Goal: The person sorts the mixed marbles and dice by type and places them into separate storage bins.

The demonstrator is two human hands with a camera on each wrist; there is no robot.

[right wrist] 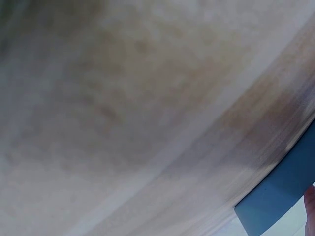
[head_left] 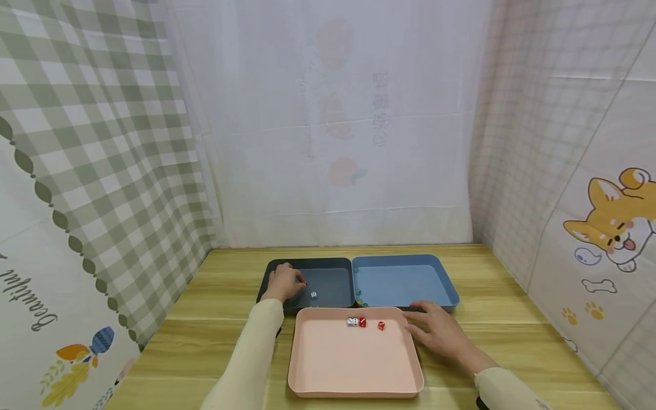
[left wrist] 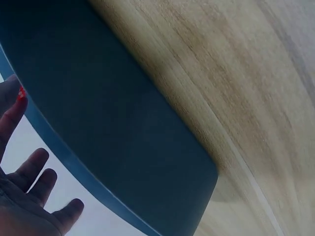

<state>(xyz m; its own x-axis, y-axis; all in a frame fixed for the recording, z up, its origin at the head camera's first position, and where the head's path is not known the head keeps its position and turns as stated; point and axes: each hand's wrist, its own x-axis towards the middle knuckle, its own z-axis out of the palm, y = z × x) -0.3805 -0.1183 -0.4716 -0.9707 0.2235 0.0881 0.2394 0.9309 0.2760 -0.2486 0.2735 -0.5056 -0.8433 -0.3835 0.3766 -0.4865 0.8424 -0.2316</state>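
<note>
1. The pink tray [head_left: 353, 364] lay open from above across its near half; dice [head_left: 363, 322] stood along its far side.
2. The right hand [head_left: 438, 333] blocked that tray's far right corner.
3. The left sleeve [head_left: 248, 353] barred passage on its left, and the left hand [head_left: 284, 283] filled the dark tray's [head_left: 333, 276] left end.
4. The blue tray [head_left: 405, 282] was reachable over its right half.
5. Curtains [head_left: 338, 216] closed off the surface [head_left: 184, 341] behind and at both sides.

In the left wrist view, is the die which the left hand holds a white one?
No, the left hand pinches a red die with small white spots.
</note>
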